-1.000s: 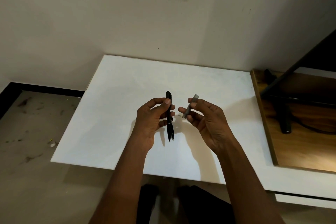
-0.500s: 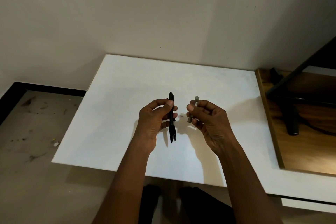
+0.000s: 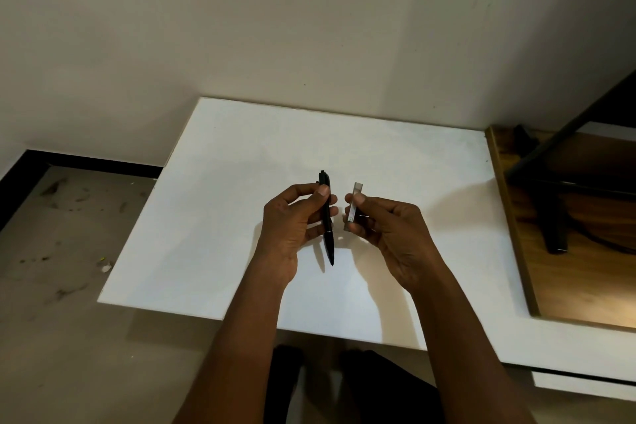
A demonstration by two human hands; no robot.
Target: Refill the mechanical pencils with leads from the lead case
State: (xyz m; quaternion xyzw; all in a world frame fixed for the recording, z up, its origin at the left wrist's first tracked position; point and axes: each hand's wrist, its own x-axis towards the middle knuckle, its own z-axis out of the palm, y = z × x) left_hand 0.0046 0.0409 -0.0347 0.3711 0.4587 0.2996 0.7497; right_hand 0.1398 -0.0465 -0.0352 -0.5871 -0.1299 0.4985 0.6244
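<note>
Above the white worktop (image 3: 213, 217), the left hand (image 3: 292, 227) grips a black mechanical pencil (image 3: 327, 220) nearly upright, tip down. Just beside it, apart, the right hand (image 3: 392, 234) fingers (image 3: 359, 199) pinch the grey lead case (image 3: 354, 206).

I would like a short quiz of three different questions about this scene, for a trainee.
1. True or false: the black mechanical pencil lies on the white table.
2. Which hand holds the lead case? A) left hand B) right hand
3. Fill in: the pencil's tip points ____ the person.

Key: 1. false, the left hand holds it above the table. 2. B. 3. toward.
</note>
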